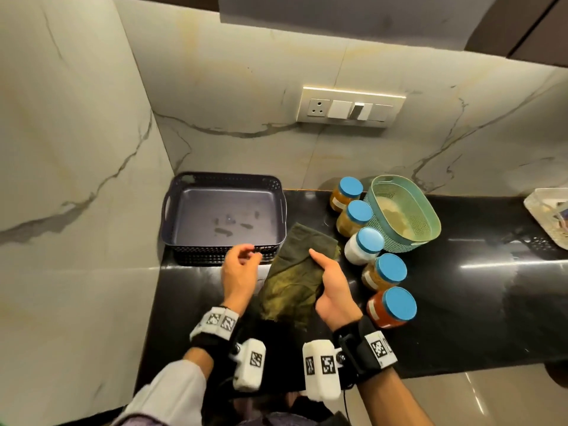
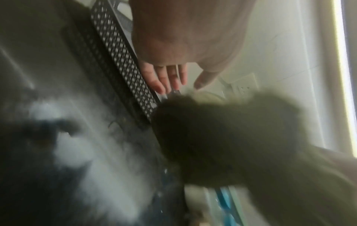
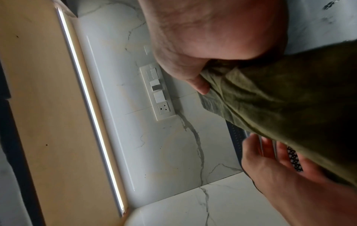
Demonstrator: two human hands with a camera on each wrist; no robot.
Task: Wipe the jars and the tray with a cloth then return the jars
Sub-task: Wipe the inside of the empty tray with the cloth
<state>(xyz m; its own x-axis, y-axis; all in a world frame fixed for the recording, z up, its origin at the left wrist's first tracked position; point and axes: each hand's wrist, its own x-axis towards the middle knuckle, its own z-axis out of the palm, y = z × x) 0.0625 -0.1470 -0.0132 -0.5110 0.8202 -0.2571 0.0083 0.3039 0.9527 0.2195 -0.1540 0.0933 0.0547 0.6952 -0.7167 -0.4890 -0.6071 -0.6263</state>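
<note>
My right hand (image 1: 330, 281) grips a folded olive-green cloth (image 1: 295, 272) above the black counter, thumb on top; the right wrist view shows the thumb (image 3: 201, 87) pressed on the cloth (image 3: 280, 107). My left hand (image 1: 241, 265) hovers empty beside it, fingers loosely curled, near the front wall of the dark purple tray (image 1: 184, 210), which has smudges on its floor. Several blue-lidded jars stand in a row on the right, from an orange one (image 1: 345, 193) at the back to a red one (image 1: 390, 307) in front. The left wrist view is blurred, showing fingers (image 2: 164, 79) and cloth (image 2: 222, 137).
A teal perforated basket (image 1: 425, 210) stands behind the jars. A white container (image 1: 547, 216) sits at the far right edge. Marble walls close the left side and back, with a switch plate (image 1: 350, 107) on the back wall. The black counter (image 1: 476, 287) extends right.
</note>
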